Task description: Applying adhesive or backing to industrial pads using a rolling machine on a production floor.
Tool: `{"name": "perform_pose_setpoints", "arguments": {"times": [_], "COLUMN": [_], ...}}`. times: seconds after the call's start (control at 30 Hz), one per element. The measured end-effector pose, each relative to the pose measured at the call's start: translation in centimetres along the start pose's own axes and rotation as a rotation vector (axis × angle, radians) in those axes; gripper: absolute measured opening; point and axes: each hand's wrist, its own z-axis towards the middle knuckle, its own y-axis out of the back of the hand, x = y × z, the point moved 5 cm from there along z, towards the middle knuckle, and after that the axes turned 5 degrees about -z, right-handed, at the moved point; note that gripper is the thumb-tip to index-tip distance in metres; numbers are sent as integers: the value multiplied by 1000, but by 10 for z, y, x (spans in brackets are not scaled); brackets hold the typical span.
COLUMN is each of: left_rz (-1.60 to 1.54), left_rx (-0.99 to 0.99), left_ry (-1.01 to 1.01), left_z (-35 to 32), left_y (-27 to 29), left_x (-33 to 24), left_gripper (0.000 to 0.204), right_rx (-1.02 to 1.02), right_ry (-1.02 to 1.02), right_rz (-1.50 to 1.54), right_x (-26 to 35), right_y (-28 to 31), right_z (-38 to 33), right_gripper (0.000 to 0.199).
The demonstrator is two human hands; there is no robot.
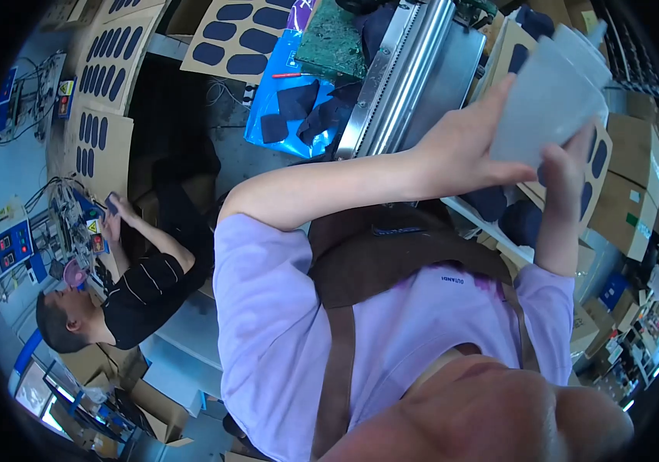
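Note:
My left hand [464,150] reaches out on a long bare forearm and grips the lower left edge of a stack of translucent white plastic sheets [553,100]. My right hand [564,165] holds the same stack from below, thumb on its face. The sheets are raised in front of a cardboard panel with dark blue oval pads [603,158]. My lilac shirt and brown apron [345,277] fill the lower middle of the view.
A co-worker in a black striped shirt [140,296] handles a machine with control panels [75,223] at the left. Cardboard sheets with dark oval pads [241,31], a blue bag with dark pieces [287,100], a metal machine rail [399,69] and cardboard boxes [637,177] surround me.

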Motion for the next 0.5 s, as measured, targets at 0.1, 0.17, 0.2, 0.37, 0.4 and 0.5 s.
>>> {"name": "perform_pose_setpoints", "arguments": {"times": [0.1, 0.17, 0.2, 0.37, 0.4, 0.5], "left_rz": [168, 346, 443, 308, 301, 146], "left_rx": [98, 131, 134, 246, 264, 54], "left_ry": [279, 245, 150, 104, 113, 231], "left_z": [-12, -24, -31, -73, -80, -99], "left_y": [3, 13, 20, 43, 46, 66], "left_x": [8, 4, -2, -6, -5, -3], "left_gripper": [104, 92, 87, 43, 39, 36], "right_rx": [39, 137, 205, 382, 411, 476], "right_ry": [-147, -164, -117, 50, 80, 135], "right_rz": [98, 71, 29, -394, -503, -723], "right_x": [-4, -6, -5, -20, -23, -35], "right_y": [-19, -26, -28, -22, -19, -13], "right_z": [-4, 4, 10, 35, 38, 55], "right_gripper": [103, 98, 96, 93, 92, 92]}}
